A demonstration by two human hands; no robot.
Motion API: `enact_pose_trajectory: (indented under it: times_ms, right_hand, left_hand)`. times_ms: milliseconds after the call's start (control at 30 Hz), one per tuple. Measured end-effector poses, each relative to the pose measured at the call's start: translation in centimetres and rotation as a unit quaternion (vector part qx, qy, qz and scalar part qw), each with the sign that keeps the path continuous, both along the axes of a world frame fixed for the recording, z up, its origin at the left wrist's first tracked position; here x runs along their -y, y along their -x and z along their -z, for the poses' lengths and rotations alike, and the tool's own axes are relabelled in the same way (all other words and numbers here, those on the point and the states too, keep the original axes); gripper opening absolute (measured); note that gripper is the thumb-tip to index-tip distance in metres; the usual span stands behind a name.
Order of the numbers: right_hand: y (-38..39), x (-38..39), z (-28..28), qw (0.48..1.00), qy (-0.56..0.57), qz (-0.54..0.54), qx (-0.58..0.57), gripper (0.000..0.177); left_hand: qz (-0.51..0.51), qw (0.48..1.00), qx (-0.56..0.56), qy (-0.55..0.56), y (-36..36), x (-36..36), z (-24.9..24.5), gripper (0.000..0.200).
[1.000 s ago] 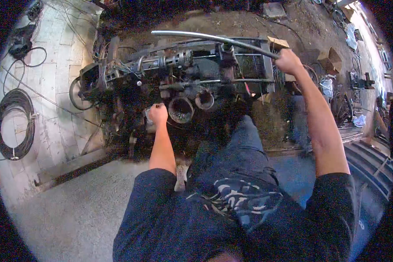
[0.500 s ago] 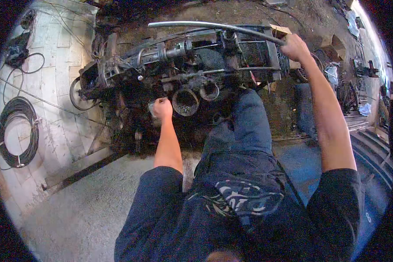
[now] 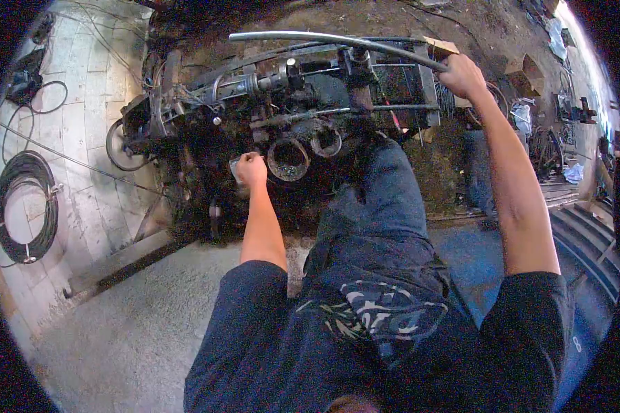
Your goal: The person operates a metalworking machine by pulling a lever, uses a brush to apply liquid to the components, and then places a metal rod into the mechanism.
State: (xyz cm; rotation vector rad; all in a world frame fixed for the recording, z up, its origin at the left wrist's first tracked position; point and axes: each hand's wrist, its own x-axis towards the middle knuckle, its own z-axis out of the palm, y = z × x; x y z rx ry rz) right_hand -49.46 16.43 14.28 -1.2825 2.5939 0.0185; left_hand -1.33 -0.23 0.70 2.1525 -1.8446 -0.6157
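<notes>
My right hand (image 3: 464,76) is wrapped round the right end of a long, slightly bent metal rod (image 3: 337,40), which reaches left above a dark, greasy machine (image 3: 362,89). My left hand (image 3: 251,168) is closed at the machine's near side, left of a round metal cup (image 3: 287,160) with small pieces inside. A small pale, flat thing (image 3: 236,170) shows at the fingers of my left hand; what it is cannot be made out. Beside the cup sits a smaller metal ring (image 3: 326,142).
A coil of black cable (image 3: 26,206) lies on the pale tiled floor (image 3: 83,138) at the left. Cardboard (image 3: 523,74) and tangled wires (image 3: 548,148) are at the right, near slatted metal (image 3: 585,237).
The view has shifted slightly, so the machine appears a little further left. Both hands keep their hold, with the rod in nearly the same position.
</notes>
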Motion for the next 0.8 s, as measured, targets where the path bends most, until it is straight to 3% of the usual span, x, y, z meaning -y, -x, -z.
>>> enact_pose_trajectory:
  times_ms: [233,333,467,800]
  right_hand:
    - [0.3,-0.1,0.3,1.000,0.023,-0.005,-0.013,0.024]
    - [0.2,0.1,0.0,1.000,-0.014,0.016,0.003,0.033]
    - [0.1,0.0,-0.3,1.000,-0.007,0.001,0.004,0.034]
    - [0.2,-0.1,0.1,1.000,-0.010,0.024,0.000,0.035]
  left_hand:
    - [-0.012,0.997,-0.053,-0.045,-0.6,0.0,1.2,0.024]
    - [0.003,1.000,0.006,-0.030,-1.0,0.3,2.3,0.026]
    - [0.006,1.000,-0.010,-0.026,-1.2,0.4,2.6,0.028]
    - [0.006,0.999,-0.024,-0.039,0.7,-0.7,-1.3,0.024]
